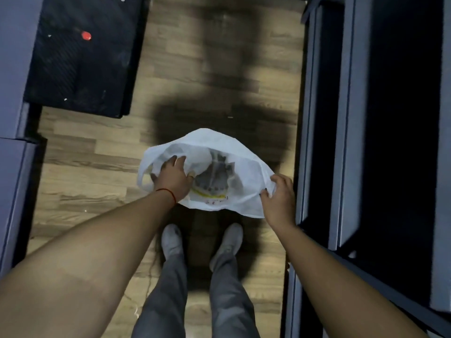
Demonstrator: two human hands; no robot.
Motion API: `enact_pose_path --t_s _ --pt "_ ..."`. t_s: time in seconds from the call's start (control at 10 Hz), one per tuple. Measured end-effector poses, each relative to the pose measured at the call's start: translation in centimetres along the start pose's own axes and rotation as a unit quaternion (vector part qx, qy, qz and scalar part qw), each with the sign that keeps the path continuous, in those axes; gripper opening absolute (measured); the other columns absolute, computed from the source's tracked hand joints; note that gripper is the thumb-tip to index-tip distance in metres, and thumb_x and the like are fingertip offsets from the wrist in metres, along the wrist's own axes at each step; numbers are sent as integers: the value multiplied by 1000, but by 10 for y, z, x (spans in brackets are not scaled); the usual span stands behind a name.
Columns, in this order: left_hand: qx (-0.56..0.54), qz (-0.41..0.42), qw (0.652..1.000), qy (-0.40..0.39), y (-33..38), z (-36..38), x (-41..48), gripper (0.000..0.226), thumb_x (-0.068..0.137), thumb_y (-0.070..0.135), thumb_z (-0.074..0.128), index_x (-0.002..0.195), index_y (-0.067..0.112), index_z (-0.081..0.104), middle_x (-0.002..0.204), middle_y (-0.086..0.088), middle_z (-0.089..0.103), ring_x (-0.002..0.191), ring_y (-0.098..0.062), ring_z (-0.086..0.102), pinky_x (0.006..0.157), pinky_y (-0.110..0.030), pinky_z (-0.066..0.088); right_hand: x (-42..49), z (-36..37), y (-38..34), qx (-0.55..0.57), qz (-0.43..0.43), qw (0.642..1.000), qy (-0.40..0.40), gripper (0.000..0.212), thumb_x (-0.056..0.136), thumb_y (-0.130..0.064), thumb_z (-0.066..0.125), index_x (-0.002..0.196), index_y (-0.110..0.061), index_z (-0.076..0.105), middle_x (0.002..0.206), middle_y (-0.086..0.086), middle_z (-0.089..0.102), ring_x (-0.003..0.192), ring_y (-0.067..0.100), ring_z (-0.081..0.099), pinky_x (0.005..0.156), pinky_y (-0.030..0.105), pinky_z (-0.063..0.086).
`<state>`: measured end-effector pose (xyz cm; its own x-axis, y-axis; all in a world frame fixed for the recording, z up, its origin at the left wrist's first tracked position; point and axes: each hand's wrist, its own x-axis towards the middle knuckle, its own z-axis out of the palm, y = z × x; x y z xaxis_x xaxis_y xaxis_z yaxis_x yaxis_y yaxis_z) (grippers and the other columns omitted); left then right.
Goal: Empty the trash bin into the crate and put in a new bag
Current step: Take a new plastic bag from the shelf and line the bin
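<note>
A white plastic bag (244, 167) is spread open over a trash bin whose ribbed grey inside (217, 174) shows through the bag's mouth. My left hand (174, 176) grips the bag's left edge, fingers curled over it. At the near right my right hand (280, 196) pinches the bag's rim. Printed yellow and red marks show on the bag's near side. At the far left a black crate (80, 59) sits on the floor, holding a red round piece (86, 35) and small white scraps.
Wooden-plank floor (97, 172) runs down the middle. Dark grey cabinets or shelving (366, 142) line the right side, close to my right hand. Grey furniture (12, 118) stands at the left. My two feet in grey shoes (202, 240) stand just behind the bin.
</note>
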<state>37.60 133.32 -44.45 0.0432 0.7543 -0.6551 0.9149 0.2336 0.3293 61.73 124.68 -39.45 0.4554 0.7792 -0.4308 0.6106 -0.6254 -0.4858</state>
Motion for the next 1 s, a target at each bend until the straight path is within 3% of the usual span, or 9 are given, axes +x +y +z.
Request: enact_pose_path --t_s 0.1,0.2,0.3,0.4,0.5,0.7,0.8,0.9,1.0 --pt "35 -3 999 20 5 7 3 56 92 43 47 144 26 34 150 -6 38 138 -33 34 109 -61 28 12 8 -4 -119 15 993 0 61 82 -29 69 136 -20 43 151 2 31 138 30 30 108 46 27" --pt "64 11 997 41 10 11 -1 52 93 43 45 142 25 38 146 -6 43 136 -32 36 110 -57 27 7 19 -29 -164 -42 984 58 74 79 -42 68 143 -27 35 160 3 18 145 30 17 110 54 17" --pt "32 58 997 46 11 18 -1 49 94 36 48 140 22 42 142 -9 48 132 -33 41 108 -51 34 0 37 -47 -157 -229 957 83 53 85 -35 61 135 -23 48 155 5 32 141 27 26 110 49 24" --pt "24 86 995 33 10 27 10 51 94 33 49 143 21 40 147 -8 44 136 -28 38 113 -48 33 7 69 -47 -176 -391 903 11 42 85 -21 63 125 -14 57 141 11 49 133 29 40 107 44 39" --pt "42 123 991 42 1 34 28 49 96 33 47 143 20 39 146 -10 45 135 -30 41 113 -46 34 23 104 -40 -276 -423 856 -110 55 83 -14 67 135 -7 52 145 15 47 137 32 40 113 46 35" --pt "60 162 985 2 -31 43 56 64 93 24 51 151 28 22 155 -11 32 143 -34 30 116 -46 28 88 123 -24 -550 -255 778 -165 55 101 -23 32 151 -3 19 163 14 6 150 34 -5 121 50 -5" --pt "72 126 989 -37 -45 49 63 67 93 27 49 151 32 17 158 -11 29 144 -35 28 117 -55 25 99 124 -16 -571 -227 769 -176 62 98 -25 42 152 -4 17 162 18 4 149 37 -6 121 50 -4" --pt "36 73 994 -75 -31 39 54 70 92 19 52 152 22 17 145 -19 45 130 -37 47 107 -45 38 94 133 -32 -482 -230 829 -168 55 96 -28 46 145 -8 33 157 18 24 148 36 10 119 49 10" --pt "25 57 995 -76 -39 47 51 69 93 26 54 152 17 19 147 -18 43 132 -35 45 107 -42 36 88 148 -40 -442 -231 855 -146 64 94 -34 51 148 -11 26 158 17 21 149 38 8 119 49 7"
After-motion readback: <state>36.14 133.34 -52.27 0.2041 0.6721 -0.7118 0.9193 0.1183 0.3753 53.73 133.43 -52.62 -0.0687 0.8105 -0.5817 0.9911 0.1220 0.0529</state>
